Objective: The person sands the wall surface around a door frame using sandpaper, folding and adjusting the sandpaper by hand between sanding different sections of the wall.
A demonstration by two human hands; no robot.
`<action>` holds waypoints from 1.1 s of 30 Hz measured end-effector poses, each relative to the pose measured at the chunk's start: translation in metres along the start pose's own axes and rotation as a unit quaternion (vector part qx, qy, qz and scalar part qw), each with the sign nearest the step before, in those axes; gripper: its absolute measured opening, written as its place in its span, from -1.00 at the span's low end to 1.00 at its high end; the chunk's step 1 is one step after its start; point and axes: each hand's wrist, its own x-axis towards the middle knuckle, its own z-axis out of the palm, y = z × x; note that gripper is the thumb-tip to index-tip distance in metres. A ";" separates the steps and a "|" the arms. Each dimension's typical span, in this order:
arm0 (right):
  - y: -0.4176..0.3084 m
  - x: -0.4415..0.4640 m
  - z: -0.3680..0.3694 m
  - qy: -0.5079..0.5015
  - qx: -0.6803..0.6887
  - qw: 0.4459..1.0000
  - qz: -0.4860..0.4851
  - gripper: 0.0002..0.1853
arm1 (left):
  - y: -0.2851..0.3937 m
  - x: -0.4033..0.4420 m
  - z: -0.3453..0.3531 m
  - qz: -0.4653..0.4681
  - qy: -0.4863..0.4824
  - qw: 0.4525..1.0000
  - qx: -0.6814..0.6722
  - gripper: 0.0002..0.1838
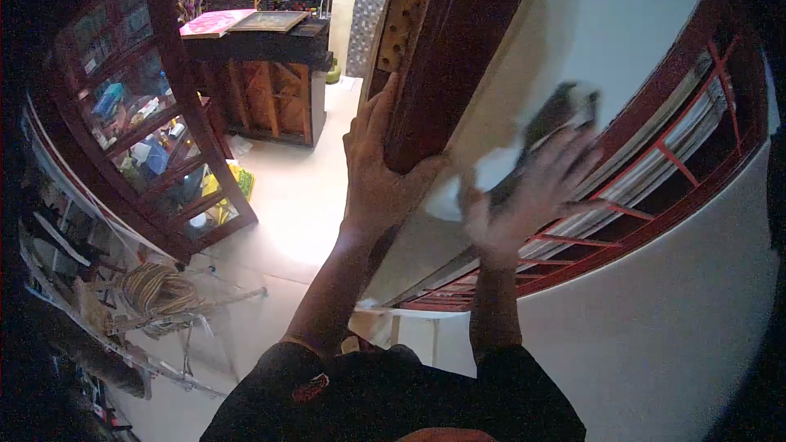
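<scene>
My left hand lies on the edge of a dark brown wooden door frame, its fingers stretched upward along the wood and the thumb spread apart. To the right, my right hand is smeared by motion in front of the pale wall. Under its palm and fingers is a blurred dark-and-white piece that looks like a cloth; its outline is unclear and the hand covers part of it. The hand seems to press it against the wall beside the frame.
A red-framed window with bars runs along the right. On the left stands a glass-paned wooden door, with a coil of rope on a metal rack below. Beyond the frame, a dark wooden counter carries flat boards.
</scene>
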 end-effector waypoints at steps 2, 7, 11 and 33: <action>0.006 0.029 -0.001 0.022 0.034 0.999 0.014 0.12 | -0.001 -0.001 0.003 -0.025 0.000 0.999 -0.040 0.17; 0.007 -0.033 0.010 -0.018 -0.022 0.993 -0.117 -0.01 | 0.010 -0.005 -0.002 -0.012 0.018 1.000 0.000 0.03; 0.026 -0.043 0.016 -0.022 -0.031 0.983 -0.177 -0.06 | 0.002 -0.002 -0.004 0.025 0.013 1.000 -0.004 -0.03; 0.018 -0.040 0.019 -0.057 0.005 0.983 -0.172 -0.21 | -0.002 -0.002 -0.006 0.050 0.028 0.998 0.021 -0.02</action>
